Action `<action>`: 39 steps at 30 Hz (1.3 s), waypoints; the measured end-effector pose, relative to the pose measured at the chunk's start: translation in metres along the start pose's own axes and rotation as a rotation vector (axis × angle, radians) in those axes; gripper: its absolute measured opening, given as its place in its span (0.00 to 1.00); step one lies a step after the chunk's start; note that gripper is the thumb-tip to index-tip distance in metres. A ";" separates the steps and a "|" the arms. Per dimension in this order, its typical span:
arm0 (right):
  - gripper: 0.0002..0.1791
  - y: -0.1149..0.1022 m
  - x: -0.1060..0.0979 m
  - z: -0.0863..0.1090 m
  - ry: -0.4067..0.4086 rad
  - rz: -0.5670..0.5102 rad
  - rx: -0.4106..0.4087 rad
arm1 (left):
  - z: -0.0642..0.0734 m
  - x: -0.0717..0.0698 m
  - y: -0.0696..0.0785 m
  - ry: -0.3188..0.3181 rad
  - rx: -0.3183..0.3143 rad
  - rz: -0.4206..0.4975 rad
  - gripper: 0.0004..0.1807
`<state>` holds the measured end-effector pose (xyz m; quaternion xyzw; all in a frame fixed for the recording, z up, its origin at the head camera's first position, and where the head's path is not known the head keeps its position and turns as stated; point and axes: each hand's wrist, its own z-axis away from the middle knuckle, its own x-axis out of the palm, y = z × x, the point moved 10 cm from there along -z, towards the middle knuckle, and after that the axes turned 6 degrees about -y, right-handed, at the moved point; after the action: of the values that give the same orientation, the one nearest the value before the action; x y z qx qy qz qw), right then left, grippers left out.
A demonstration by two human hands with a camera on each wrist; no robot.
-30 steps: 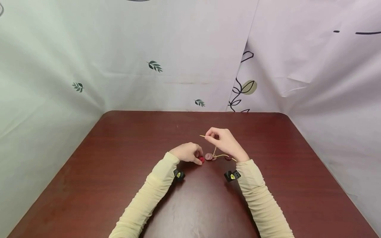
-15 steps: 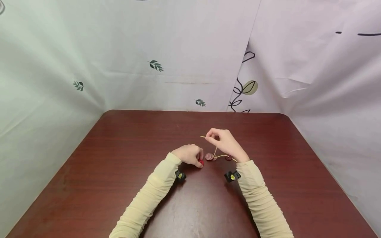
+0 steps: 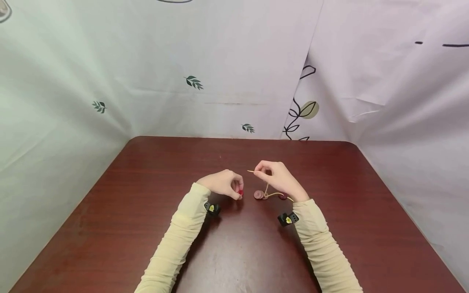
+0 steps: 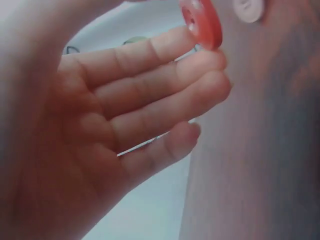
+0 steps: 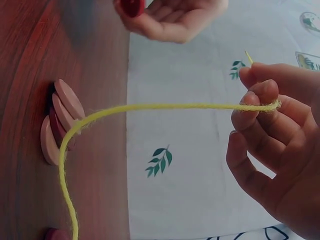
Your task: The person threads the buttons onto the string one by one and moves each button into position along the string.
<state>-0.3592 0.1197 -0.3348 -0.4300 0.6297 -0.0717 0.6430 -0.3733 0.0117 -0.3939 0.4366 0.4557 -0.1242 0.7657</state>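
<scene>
My left hand (image 3: pixel 221 182) pinches a red button (image 4: pixel 202 24) between thumb and fingertips, lifted off the table left of the other buttons. Up and to the right of it, my right hand (image 3: pixel 280 178) pinches a yellow string (image 5: pixel 160 106) near one end. A short tip of the string pokes out leftward past the fingers. From that hand the string drops to a small leaning stack of pink and dark red buttons (image 5: pixel 69 104) and bends on along the table. The string runs at the stack, partly hidden there.
Another dark red button (image 3: pixel 283 196) lies on the table right of the stack, beside the string. The brown table (image 3: pixel 165 162) ends at a pale patterned cloth backdrop (image 3: pixel 220 61) behind and at both sides.
My left hand first closes in on the red button at the table, then lifts it up and moves leftward, away from the stack. My right hand stays nearly still with the string.
</scene>
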 end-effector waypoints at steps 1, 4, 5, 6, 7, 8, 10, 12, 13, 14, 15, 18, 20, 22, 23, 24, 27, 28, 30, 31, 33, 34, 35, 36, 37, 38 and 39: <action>0.06 0.000 0.001 0.000 -0.003 -0.004 -0.002 | 0.002 -0.002 -0.001 0.004 -0.002 0.007 0.08; 0.05 0.000 0.002 0.000 -0.006 -0.002 -0.005 | 0.006 -0.008 -0.003 0.032 0.016 0.028 0.08; 0.05 0.001 0.003 -0.001 -0.007 0.000 -0.006 | 0.007 -0.011 -0.003 0.043 0.028 0.030 0.08; 0.05 0.001 0.003 -0.001 -0.009 0.001 -0.006 | 0.009 -0.013 -0.003 0.054 0.042 0.033 0.08; 0.06 0.002 0.003 -0.001 -0.010 0.002 -0.004 | 0.010 -0.015 -0.003 0.063 0.055 0.037 0.08; 0.06 0.002 0.004 -0.002 -0.011 0.007 -0.004 | 0.011 -0.017 -0.003 0.071 0.068 0.040 0.08; 0.06 0.003 0.005 -0.002 -0.014 0.005 -0.002 | 0.014 -0.021 -0.002 0.086 0.089 0.043 0.08; 0.06 0.003 0.005 -0.002 -0.014 0.005 -0.004 | 0.016 -0.024 -0.001 0.101 0.099 0.059 0.07; 0.06 0.003 0.005 -0.002 -0.016 0.003 -0.004 | 0.017 -0.026 0.000 0.109 0.102 0.072 0.08; 0.06 0.003 0.006 -0.002 -0.020 0.000 -0.005 | 0.017 -0.027 0.000 0.116 0.105 0.082 0.08; 0.06 0.003 0.006 -0.001 -0.025 -0.004 -0.005 | 0.018 -0.028 0.001 0.122 0.110 0.089 0.08; 0.06 0.003 0.008 -0.001 -0.041 -0.007 -0.004 | 0.018 -0.029 0.004 0.129 0.136 0.122 0.09; 0.05 0.002 0.008 0.000 -0.049 -0.011 0.000 | 0.019 -0.030 0.007 0.133 0.159 0.135 0.10; 0.03 0.002 0.008 0.000 -0.051 -0.011 0.003 | 0.020 -0.031 0.011 0.146 0.181 0.143 0.10; 0.03 0.002 0.008 0.000 -0.052 -0.012 0.004 | 0.021 -0.033 0.012 0.161 0.190 0.133 0.11; 0.02 0.002 0.008 -0.001 -0.055 -0.009 0.000 | 0.022 -0.035 0.013 0.176 0.193 0.122 0.11; 0.02 0.001 0.011 -0.001 -0.081 -0.003 -0.014 | 0.024 -0.040 0.016 0.222 0.203 0.096 0.11; 0.02 0.001 0.013 -0.002 -0.095 -0.001 -0.021 | 0.025 -0.041 0.017 0.238 0.206 0.084 0.12; 0.03 -0.001 0.016 -0.002 -0.125 0.000 -0.037 | 0.026 -0.044 0.019 0.261 0.218 0.075 0.12; 0.03 -0.001 0.017 -0.002 -0.137 -0.004 -0.041 | 0.027 -0.044 0.021 0.270 0.229 0.071 0.12; 0.03 -0.002 0.018 -0.001 -0.150 -0.003 -0.051 | 0.028 -0.046 0.023 0.285 0.241 0.067 0.12; 0.03 -0.003 0.019 -0.001 -0.155 -0.005 -0.057 | 0.028 -0.047 0.025 0.293 0.244 0.063 0.12; 0.03 -0.004 0.019 -0.001 -0.157 -0.005 -0.063 | 0.028 -0.047 0.026 0.300 0.248 0.062 0.12; 0.02 -0.004 0.019 -0.001 -0.159 -0.005 -0.065 | 0.028 -0.048 0.026 0.305 0.248 0.060 0.12; 0.02 -0.005 0.019 -0.001 -0.161 -0.001 -0.071 | 0.028 -0.048 0.026 0.309 0.248 0.059 0.12; 0.03 -0.006 0.019 -0.001 -0.164 0.001 -0.075 | 0.029 -0.049 0.027 0.313 0.246 0.060 0.12; 0.03 -0.006 0.019 -0.001 -0.166 0.002 -0.078 | 0.028 -0.049 0.027 0.315 0.245 0.057 0.12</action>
<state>-0.3533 0.1032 -0.3452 -0.4586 0.5770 -0.0103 0.6758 -0.3683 -0.0051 -0.3336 0.5530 0.5390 -0.0871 0.6294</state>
